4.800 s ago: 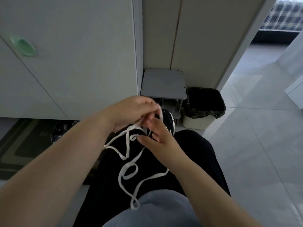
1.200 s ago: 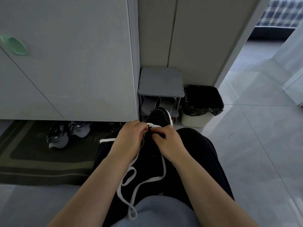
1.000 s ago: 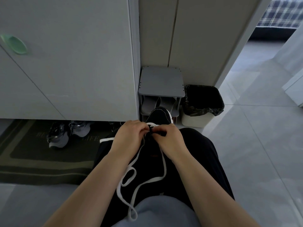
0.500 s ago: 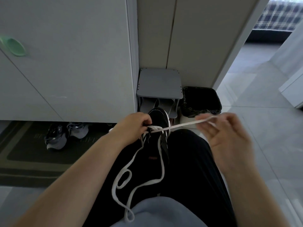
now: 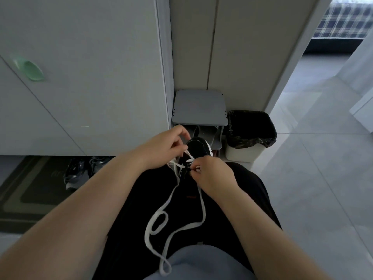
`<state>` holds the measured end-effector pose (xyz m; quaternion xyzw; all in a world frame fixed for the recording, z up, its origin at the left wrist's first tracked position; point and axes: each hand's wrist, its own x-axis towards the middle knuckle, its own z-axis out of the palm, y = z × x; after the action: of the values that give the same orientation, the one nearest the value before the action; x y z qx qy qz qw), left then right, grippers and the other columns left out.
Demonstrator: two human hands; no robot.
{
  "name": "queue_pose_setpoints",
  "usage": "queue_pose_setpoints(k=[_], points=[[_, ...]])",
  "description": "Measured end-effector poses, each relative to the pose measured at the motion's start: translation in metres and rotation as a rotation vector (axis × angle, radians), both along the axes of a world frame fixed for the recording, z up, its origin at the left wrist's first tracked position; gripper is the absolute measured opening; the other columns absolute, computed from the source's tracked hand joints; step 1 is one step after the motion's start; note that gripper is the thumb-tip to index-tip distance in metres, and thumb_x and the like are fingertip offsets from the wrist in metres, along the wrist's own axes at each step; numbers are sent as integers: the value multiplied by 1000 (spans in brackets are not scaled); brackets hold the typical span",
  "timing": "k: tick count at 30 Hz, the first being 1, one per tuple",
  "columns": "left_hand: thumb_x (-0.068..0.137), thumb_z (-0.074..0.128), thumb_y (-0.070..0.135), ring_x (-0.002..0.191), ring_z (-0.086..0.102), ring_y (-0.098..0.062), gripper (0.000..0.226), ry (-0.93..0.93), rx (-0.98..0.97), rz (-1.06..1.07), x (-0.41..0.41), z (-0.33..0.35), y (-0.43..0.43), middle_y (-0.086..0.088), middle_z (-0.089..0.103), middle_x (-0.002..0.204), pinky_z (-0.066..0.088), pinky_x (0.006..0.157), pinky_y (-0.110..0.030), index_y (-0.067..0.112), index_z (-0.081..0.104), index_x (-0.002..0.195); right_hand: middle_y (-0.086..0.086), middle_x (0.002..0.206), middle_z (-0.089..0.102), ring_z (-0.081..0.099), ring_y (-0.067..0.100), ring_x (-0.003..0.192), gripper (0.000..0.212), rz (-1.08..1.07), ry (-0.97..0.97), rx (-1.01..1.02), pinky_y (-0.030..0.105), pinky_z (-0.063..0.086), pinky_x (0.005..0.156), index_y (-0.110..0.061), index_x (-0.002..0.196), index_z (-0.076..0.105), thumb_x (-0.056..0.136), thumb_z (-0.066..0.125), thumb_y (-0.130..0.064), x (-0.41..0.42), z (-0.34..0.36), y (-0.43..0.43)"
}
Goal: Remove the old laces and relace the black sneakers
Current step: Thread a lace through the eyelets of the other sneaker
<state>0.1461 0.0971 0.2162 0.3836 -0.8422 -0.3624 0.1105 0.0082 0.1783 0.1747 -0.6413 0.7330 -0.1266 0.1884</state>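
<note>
Sneaker: black, white-edged, resting on the lap.
Lace: flat white ribbon, looping down dark trousers.
Left hand: fingertips pinching lace above the sneaker.
Right hand: fingers closed at an eyelet.

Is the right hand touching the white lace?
Touching: the head view shows the right hand pinching the white lace at the black sneaker.
</note>
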Motion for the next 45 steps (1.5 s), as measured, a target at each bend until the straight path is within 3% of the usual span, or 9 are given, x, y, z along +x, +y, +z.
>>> queue_pose_setpoints(k=[7,13,19,24,27,33,37,42,45], points=[[93,50,6,68,58,3,24,275,224,70,7,21,-1,3,71,92,46,64,-11,18,58,112,-3,105,58,60,21,88,25,-14,16,-164,32,50,69,-23,115,59,91,54,-22,5,-2,-1],[91,53,7,79,59,0,23,365,280,138,12,30,-4,6,72,94,44,71,-13,20,63,107,-3,83,49,58,20,71,22,19,158,-184,27,45,55,-16,92,67,95,46,-20,2,-7,-2],[90,48,0,72,60,-2,23,628,489,288,14,31,-7,11,68,80,50,80,-24,16,63,99,-2,102,54,61,21,80,18,86,132,-166,32,51,64,-17,104,65,91,53,-20,-4,-4,-2],[91,48,-1,75,58,-6,23,714,516,379,12,25,-4,4,60,83,54,83,-27,14,65,97,-1,82,49,54,22,67,21,92,279,-89,28,39,53,-12,101,61,90,48,-1,7,1,-7],[91,49,0,79,58,-8,23,740,476,433,20,25,-6,4,61,85,54,81,-27,13,66,98,-3,89,58,60,21,82,20,40,157,-159,31,47,66,-18,103,63,92,49,-13,-2,17,4],[88,56,4,80,60,-9,19,665,353,472,39,17,-12,5,65,77,49,86,-27,18,69,93,-5,89,67,59,6,68,14,-241,-159,-373,17,43,69,-22,95,72,88,63,-14,-71,55,70],[84,63,7,73,57,-2,21,466,3,561,50,7,-13,5,61,79,44,76,-10,26,67,90,-11,74,64,54,7,60,25,-464,-465,-657,5,38,56,-40,89,69,88,62,-16,-92,63,106],[83,62,3,61,52,-7,28,295,-155,589,57,0,-6,4,58,75,42,60,-8,30,62,79,-15,75,57,53,5,59,15,-196,-608,-653,5,37,56,-43,85,68,83,61,-30,-62,53,79],[83,62,4,60,51,-12,27,217,-124,580,58,-4,-1,2,58,72,40,58,-18,29,63,74,-20,94,48,55,-2,79,6,-6,-352,-389,6,40,67,-31,87,70,83,67,-29,-37,29,41]])
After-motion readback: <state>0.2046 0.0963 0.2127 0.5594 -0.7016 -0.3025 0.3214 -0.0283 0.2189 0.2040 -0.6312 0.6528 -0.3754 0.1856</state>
